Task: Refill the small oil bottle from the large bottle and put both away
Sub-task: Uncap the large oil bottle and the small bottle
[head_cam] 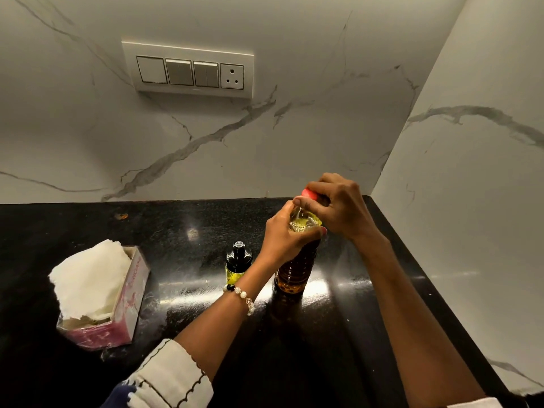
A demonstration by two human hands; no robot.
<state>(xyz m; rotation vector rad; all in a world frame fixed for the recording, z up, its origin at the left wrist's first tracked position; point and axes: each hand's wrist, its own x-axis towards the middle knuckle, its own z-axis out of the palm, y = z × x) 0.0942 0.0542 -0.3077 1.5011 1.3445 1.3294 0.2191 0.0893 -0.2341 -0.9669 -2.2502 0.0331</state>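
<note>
Large bottle (pixel 297 267) upright on black counter (pixel 191 228), right of centre; left hand (pixel 284 235) wrapped round its shoulder; right hand (pixel 335 206) pinching red cap (pixel 310 193) on top; small oil bottle (pixel 238 262) just beside at 9 o'clock, standing apart; tissue box (pixel 117 304) farther out at 9 o'clock; switch panel (pixel 188 70) on wall at 11 o'clock.

Only 1 view is given, taken from a head-worn camera set above the near edge of the black counter (pixel 88 225). It is aimed forward and down toward the far right corner, where the marble wall (pixel 265 148) is met. The hands are seen close, at arm's reach. Straight lines are bent by the wide lens. No area is shared with another view.
</note>
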